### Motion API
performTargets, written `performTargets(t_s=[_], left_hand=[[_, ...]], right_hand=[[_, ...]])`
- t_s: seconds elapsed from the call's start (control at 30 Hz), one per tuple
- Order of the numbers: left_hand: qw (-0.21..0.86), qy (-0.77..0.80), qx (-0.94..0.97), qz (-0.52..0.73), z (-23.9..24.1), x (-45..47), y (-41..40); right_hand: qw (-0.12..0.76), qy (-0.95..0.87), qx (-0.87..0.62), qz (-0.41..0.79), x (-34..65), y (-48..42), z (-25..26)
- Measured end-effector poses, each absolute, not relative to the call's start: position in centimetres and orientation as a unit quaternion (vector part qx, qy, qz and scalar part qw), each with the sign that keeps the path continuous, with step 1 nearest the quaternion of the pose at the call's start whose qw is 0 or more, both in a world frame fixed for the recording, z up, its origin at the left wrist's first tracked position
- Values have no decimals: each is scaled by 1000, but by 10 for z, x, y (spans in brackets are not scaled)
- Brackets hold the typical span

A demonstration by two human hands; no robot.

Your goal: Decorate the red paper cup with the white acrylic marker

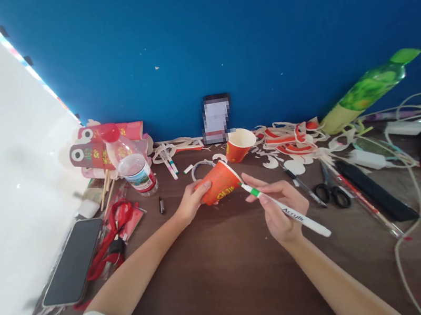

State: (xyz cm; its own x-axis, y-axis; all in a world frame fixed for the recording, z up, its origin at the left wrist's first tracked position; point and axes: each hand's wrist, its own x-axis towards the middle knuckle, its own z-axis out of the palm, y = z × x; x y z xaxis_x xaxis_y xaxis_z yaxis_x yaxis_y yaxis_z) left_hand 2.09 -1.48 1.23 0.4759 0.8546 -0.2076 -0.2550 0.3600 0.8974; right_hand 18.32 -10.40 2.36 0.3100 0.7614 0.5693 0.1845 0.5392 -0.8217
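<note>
My left hand (194, 201) is closed round the base end of an orange-red paper cup (220, 182) with yellow lettering. The cup is tipped on its side above the table, its white rim towards the right. In my right hand (282, 207) is a white acrylic marker (297, 215) with a green band, held like a pen. Its tip is at the cup's rim; whether it touches I cannot tell. Behind them a second orange paper cup (237, 152) stands upright on the table.
Paper scraps (291, 139), a black pen (305, 185) and black-handled scissors (332, 194) lie to the right, with a white cable (417, 199) beyond. A plastic bottle (139, 176) and a dark phone (73, 262) are on the left. Another phone (216, 119) leans on the blue partition (176, 40).
</note>
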Motion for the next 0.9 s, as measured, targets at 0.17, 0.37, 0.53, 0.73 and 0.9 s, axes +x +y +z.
performTargets(t_s=[0.17, 0.37, 0.53, 0.73, 0.9], left_hand=[[769, 344, 393, 369, 9, 19, -11], [794, 308, 347, 394, 9, 14, -9], [806, 259, 322, 423, 7, 11, -5], [842, 195, 291, 411, 9, 5, -3], [844, 205, 297, 397, 5, 4, 2]], right_hand=[[686, -526, -500, 43, 182, -102, 24], [626, -511, -588, 28, 183, -95, 22], [570, -506, -647, 29, 190, -88, 6], [501, -574, -648, 8, 195, -81, -11], [455, -615, -643, -35, 198, -78, -18]])
